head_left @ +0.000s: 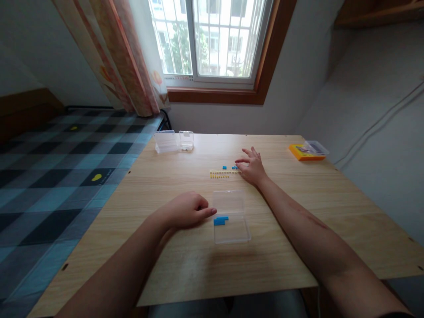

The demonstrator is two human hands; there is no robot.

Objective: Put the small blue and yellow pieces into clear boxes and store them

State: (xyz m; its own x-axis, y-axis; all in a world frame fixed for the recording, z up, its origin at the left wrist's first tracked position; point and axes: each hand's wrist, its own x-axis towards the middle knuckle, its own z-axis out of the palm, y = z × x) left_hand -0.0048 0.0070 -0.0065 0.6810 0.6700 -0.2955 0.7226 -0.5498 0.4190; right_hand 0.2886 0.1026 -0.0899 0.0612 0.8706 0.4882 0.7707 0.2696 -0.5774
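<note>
My right hand (252,169) reaches over the table with its fingers apart. Its lower fingertips are at a few small blue pieces (233,168), partly covering them; no held piece shows. One more small blue piece (224,168) lies just left of these. Rows of small yellow pieces (218,175) run below, their right end by the hand. Nearer to me, an open clear plastic box (232,234) has several blue bars (220,220) in its left part. My left hand (189,210) rests beside that box, fingers curled in, thumb stretched to its left edge.
Two clear open containers (166,142) stand at the table's far left. At the far right is a yellow-orange box (306,152) with a clear plastic lid or case on it. A checked bed (76,168) adjoins the table's left side. Beyond the table is a window (225,39).
</note>
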